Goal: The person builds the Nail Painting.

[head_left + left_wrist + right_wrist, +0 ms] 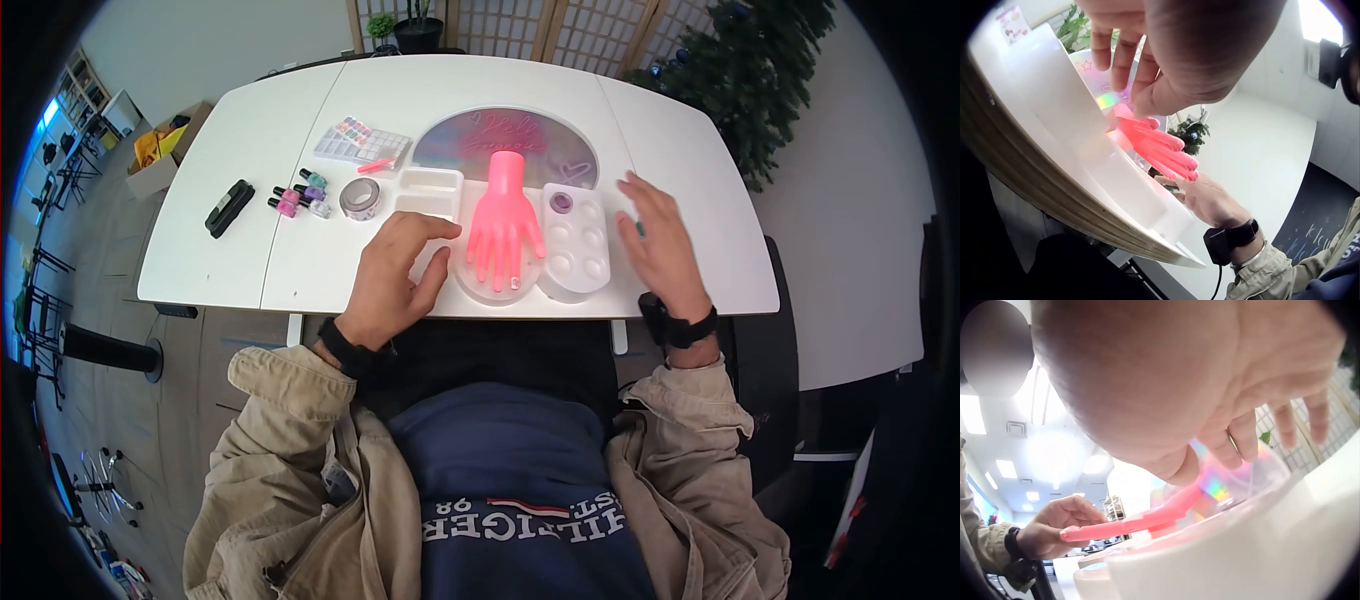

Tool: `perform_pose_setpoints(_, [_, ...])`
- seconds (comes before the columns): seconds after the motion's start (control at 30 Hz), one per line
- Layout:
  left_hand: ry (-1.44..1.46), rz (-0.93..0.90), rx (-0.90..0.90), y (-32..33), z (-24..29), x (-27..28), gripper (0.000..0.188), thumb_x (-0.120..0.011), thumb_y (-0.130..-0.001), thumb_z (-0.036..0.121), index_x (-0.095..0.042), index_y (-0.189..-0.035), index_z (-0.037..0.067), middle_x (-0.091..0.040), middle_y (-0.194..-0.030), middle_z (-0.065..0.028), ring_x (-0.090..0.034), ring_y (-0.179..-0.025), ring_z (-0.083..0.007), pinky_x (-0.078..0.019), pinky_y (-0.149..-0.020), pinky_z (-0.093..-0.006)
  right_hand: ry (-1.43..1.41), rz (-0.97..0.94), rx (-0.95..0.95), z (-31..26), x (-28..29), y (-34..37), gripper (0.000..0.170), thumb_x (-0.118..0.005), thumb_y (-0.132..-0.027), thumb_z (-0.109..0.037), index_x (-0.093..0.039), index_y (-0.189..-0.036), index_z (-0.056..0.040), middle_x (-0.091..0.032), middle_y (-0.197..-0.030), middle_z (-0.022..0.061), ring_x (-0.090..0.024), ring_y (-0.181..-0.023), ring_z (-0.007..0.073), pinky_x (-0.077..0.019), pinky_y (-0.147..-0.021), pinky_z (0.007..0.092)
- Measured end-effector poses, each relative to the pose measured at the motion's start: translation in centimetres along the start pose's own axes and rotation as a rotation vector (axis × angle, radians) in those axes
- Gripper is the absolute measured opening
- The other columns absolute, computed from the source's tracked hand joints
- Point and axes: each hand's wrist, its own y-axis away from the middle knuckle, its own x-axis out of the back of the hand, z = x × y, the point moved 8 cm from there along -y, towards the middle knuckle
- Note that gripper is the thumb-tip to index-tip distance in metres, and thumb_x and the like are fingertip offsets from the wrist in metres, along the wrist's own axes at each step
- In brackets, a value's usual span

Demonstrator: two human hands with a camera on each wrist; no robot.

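A bright pink practice hand [505, 215] lies palm down on a clear round stand [470, 285] at the table's near edge, fingers toward the person. One of its fingertips carries a pale patterned nail. My left hand [395, 265] hovers just left of it with loosely bent fingers and nothing between them. On the other side, my right hand [660, 240] is raised with relaxed fingers, holding nothing; a ring shows on one finger in the right wrist view. Between the pink hand and my right hand sits a white palette [578, 250] with round wells, one containing something purple [561, 203].
A shiny half-round mat [440, 150] lies behind the pink hand. Left of it are a white tray [428, 180], a grey tape roll [360, 199], several polish bottles [315, 180], a clear compartment box [335, 145] with a pink tool [376, 165], and a black stapler-like object [230, 208].
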Motion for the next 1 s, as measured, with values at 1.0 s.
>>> perform_pose_setpoints(1.0, [0.045,0.083,-0.044,-0.1,0.0,0.4,0.029,-0.066,-0.088,-0.013,-0.076,-0.109,0.005,-0.078,-0.103,-0.0109,-0.074,-0.098,-0.0333,-0.0596,-0.084,-0.0422,0.19,-0.023,-0.306,10.0,0.9,2.4,0.02,-0.077,-0.093,-0.003,-0.071,-0.112,0.0007,-0.076,-0.104,0.0223,-0.077,-0.098,0.0406,-0.0611,-0.084,0.0479])
